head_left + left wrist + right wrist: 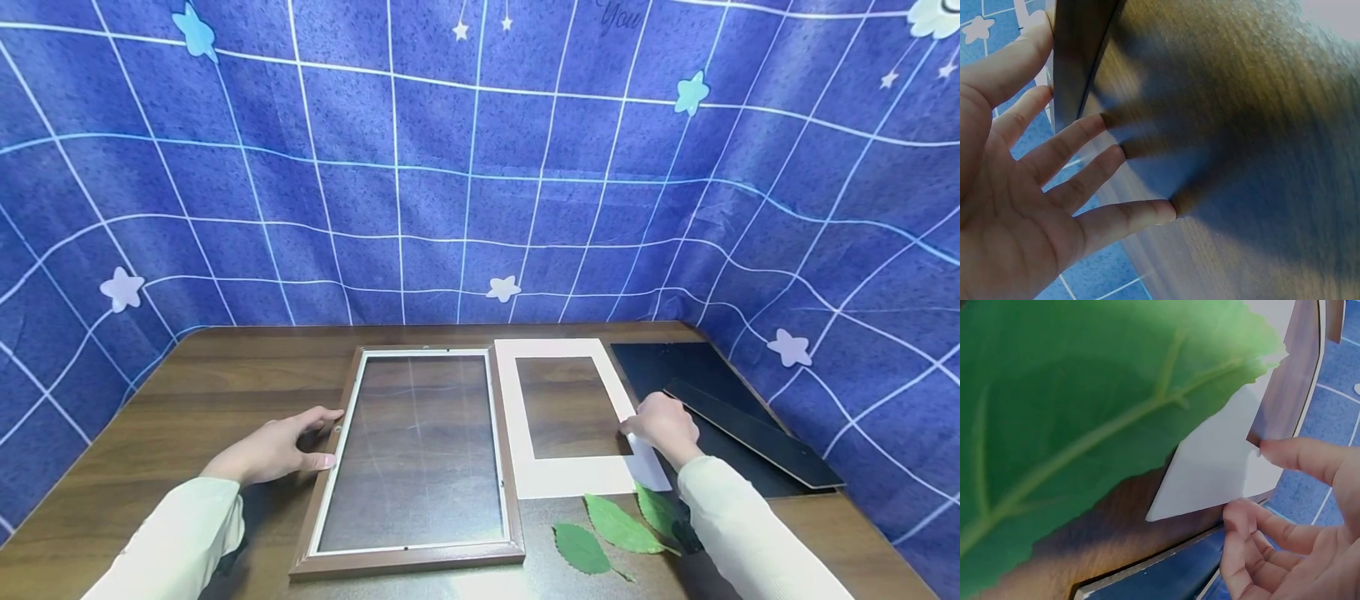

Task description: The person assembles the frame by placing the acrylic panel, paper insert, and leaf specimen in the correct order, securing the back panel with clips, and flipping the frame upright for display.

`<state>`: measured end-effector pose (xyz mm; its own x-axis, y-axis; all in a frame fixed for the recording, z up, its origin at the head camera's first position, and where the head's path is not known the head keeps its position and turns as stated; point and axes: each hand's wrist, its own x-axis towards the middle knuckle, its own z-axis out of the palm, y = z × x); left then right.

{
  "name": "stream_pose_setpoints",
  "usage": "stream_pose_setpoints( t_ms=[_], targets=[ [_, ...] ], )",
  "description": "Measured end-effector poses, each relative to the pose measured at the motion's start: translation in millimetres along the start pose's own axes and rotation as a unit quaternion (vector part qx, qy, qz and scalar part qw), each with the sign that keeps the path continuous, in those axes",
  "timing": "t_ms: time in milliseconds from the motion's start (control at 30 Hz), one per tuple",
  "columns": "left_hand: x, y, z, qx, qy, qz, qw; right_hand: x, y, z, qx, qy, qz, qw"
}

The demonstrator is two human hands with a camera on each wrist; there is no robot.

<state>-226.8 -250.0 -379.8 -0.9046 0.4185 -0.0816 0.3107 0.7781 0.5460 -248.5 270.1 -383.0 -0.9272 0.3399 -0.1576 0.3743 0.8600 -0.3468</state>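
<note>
A brown picture frame with a white inner rim lies around a clear pane in the head view. My left hand is at its left side, thumb and a fingertip on the edge. In the left wrist view the other fingers are spread, their tips on the tabletop. Right of the frame lies a white picture mat with a rectangular opening. My right hand pinches its right border, the thumb at the inner edge and curled fingers at the outer edge.
Several green leaves lie in front of the mat; one leaf fills much of the right wrist view. At the right is a black backing board with a stand flap angled over it. A blue star-patterned cloth hangs behind the wooden table.
</note>
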Motion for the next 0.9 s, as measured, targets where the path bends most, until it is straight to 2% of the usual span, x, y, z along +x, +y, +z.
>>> stream_pose_setpoints(
  t_ms=[300,400,500,667,800,900],
  targets=[
    [0.7,0.5,0.4,-0.002,0.001,0.001,1.0000,2.9,-1.9,-5.8,-0.005,-0.014,-0.017,0.9997],
    [0.6,0.8,0.3,-0.002,0.000,0.000,1.0000,2.9,-0.9,-9.2,0.017,-0.020,-0.035,0.9990],
    [1.0,1.2,0.2,-0.001,-0.001,-0.002,1.0000,4.3,2.4,-13.0,0.069,-0.036,-0.048,0.9958],
    [1.3,1.2,0.3,0.002,-0.002,-0.002,1.0000,8.4,9.5,-18.3,0.171,-0.082,-0.044,0.9809],
    [0.7,0.4,0.2,0.000,0.002,0.000,1.0000,10.5,16.0,-20.9,0.226,-0.126,-0.036,0.9653],
    [0.4,0.4,0.1,0.000,0.003,-0.002,1.0000,12.3,21.5,-22.2,0.249,-0.141,-0.033,0.9575]
  ],
)
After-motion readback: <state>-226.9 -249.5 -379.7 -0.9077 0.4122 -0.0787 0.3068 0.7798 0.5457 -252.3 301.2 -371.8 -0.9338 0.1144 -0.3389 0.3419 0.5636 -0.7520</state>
